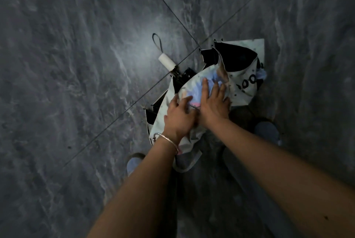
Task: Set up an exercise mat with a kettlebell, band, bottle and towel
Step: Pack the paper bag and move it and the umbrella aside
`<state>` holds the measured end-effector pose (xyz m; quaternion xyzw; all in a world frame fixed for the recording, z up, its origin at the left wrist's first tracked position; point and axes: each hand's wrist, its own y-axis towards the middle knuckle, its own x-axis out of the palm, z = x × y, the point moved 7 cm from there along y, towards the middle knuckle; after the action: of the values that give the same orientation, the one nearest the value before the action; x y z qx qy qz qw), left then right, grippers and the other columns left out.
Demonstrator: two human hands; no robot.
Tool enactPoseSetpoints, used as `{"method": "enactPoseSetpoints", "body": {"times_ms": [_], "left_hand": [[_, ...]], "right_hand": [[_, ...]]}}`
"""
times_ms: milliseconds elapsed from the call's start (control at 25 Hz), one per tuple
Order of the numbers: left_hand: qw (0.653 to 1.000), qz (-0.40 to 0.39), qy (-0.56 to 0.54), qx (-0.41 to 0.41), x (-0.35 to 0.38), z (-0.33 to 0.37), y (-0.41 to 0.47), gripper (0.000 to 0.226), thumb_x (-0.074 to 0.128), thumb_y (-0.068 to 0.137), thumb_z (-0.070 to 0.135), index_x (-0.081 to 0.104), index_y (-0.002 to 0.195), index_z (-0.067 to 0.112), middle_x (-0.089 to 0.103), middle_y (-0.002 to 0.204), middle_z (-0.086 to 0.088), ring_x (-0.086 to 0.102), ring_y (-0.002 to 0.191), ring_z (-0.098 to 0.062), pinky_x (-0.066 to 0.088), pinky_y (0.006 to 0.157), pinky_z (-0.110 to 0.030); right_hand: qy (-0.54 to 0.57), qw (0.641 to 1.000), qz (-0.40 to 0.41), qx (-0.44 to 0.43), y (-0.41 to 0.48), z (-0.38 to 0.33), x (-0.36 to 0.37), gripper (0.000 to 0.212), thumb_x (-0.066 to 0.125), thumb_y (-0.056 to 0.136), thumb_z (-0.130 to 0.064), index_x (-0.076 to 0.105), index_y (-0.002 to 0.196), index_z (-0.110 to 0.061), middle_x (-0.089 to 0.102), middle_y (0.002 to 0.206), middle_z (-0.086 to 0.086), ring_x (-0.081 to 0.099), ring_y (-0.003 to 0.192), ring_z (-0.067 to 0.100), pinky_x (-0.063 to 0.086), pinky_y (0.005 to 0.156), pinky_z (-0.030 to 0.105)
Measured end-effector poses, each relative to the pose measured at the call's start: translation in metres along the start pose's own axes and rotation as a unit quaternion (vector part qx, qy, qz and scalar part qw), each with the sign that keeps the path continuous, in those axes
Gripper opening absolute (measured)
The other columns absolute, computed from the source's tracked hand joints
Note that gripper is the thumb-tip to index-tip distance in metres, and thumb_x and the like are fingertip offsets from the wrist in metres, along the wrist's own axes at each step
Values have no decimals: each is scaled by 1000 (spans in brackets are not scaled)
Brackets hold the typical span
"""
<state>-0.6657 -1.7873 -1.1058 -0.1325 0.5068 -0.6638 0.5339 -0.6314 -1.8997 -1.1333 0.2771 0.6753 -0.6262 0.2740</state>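
The limp white-and-black fabric umbrella canopy (pixel 196 82) is pressed under the flat, spread left hand (pixel 178 116) and right hand (pixel 213 104); its stiff white cylindrical handle (pixel 166 62) is judged the surer hold.

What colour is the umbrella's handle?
The handle is white, with a dark loop; the head view shows it.

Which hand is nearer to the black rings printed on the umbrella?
Right. The right hand presses the umbrella cloth close beside the rings; the left hand rests on the cloth farther away, toward the person's left.
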Motion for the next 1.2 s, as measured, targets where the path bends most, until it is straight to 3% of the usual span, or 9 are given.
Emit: {"method": "enactPoseSetpoints", "body": {"times_ms": [80, 160, 320, 480, 560, 720, 920, 1080, 1200], "left_hand": [[1000, 3, -22, -3, 8, -2, 7, 63, 46, 68, 42, 45, 131, 35, 17, 154, -3, 27, 140, -24, 28, 112, -51], [998, 31, -60, 0, 12, -4, 13, 61, 47, 68, 39, 47, 128, 31, 19, 152, -3, 32, 137, -25, 31, 111, -48], [998, 36, -48, 16, 12, 8, 7, 64, 46, 70, 41, 41, 134, 29, 17, 154, 0, 36, 135, -26, 33, 111, -47], [998, 35, 11, 43, -2, 47, -23, 66, 48, 71, 37, 36, 136, 32, 18, 154, -9, 30, 138, -30, 29, 111, -52], [991, 76, 77, 79, -21, 83, -59, 63, 56, 74, 32, 36, 134, 30, 25, 149, -15, 32, 134, -37, 31, 108, -55], [930, 196, 227, 214, -61, 170, -150, 60, 60, 74, 21, 32, 127, 22, 34, 141, -21, 33, 131, -40, 31, 107, -55], [862, 190, 364, 297, -111, 304, -273, 65, 46, 85, 22, 20, 145, 25, 16, 156, -9, 9, 145, -32, 10, 117, -53], [811, 227, 407, 353, -135, 410, -374, 58, 53, 81, 25, 39, 138, 18, 51, 135, -7, 39, 132, -32, 23, 112, -55], [790, 263, 396, 388, -135, 504, -451, 52, 49, 78, 28, 48, 129, 17, 60, 120, -5, 49, 120, -31, 28, 109, -53]], "right_hand": [[-39, 998, 42, 13, 4, -2, -3, 83, 49, 88, -45, 7, 148, -8, 29, 146, 28, 26, 135, 47, 40, 94, 58], [-34, 998, 55, 0, 9, -7, 1, 57, 38, 87, -30, 35, 138, -3, 56, 121, 23, 55, 111, 40, 52, 74, 48], [13, 997, 69, -28, 8, -8, -26, 45, 34, 75, -18, 65, 104, -3, 68, 82, 12, 64, 71, 25, 49, 51, 26], [46, 995, 88, -7, -23, 0, -68, 25, 48, 85, -7, 57, 107, 2, 63, 100, 25, 60, 93, 40, 51, 67, 43], [58, 992, 111, -1, -54, 6, -106, 23, 60, 75, -7, 58, 97, -1, 64, 89, 22, 62, 84, 38, 52, 57, 40], [49, 987, 152, -28, -123, 16, -203, 41, 75, 62, -9, 57, 99, -6, 64, 91, 16, 61, 85, 35, 51, 53, 36], [56, 979, 190, -46, -241, 40, -355, 46, 67, 75, -18, 49, 117, -9, 60, 109, 14, 53, 105, 34, 53, 67, 41], [77, 971, 216, -63, -328, 75, -472, 54, 67, 74, -17, 45, 123, -11, 55, 118, 12, 46, 114, 31, 53, 75, 43], [80, 960, 255, -83, -391, 128, -566, 52, 65, 76, -17, 44, 123, -12, 53, 119, 10, 44, 116, 30, 50, 75, 42]]}}
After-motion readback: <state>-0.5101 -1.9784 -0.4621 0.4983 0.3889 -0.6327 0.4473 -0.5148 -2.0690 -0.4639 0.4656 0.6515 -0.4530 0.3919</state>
